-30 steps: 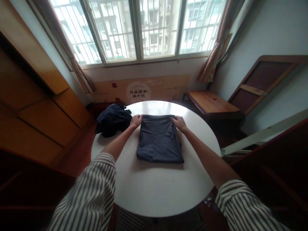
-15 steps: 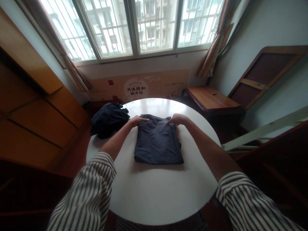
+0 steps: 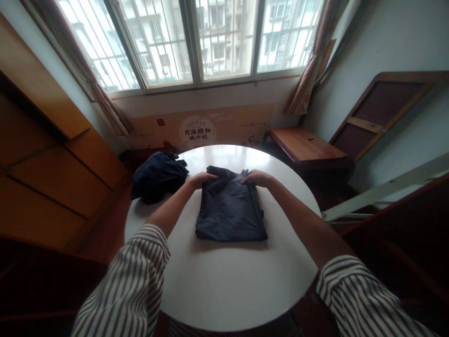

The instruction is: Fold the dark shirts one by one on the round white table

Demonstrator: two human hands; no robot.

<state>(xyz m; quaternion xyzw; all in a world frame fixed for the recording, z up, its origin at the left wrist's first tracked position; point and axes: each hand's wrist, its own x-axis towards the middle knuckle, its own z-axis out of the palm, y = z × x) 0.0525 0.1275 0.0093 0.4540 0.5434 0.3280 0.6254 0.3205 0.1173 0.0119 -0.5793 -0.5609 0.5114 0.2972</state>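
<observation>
A dark grey-blue folded garment lies flat on a round white table; its exact kind I cannot make out. My left hand is closed on its far left edge, thumb on top. At the far right edge, my right hand pinches the cloth, which bunches up by the fingertips. Between the two hands the far edge is slightly raised and wrinkled. The fingers beneath the fabric are hidden.
A crumpled dark navy cloth sits at the table's left rim. Wooden cabinets stand to the left. Beyond the table at the right is a low wooden table, and a barred window spans the back.
The garment's far edge is now lifted and gathered between my hands, more bunched at the right fingertips. Both hands stay in nearly the same place. The navy cloth has not moved.
</observation>
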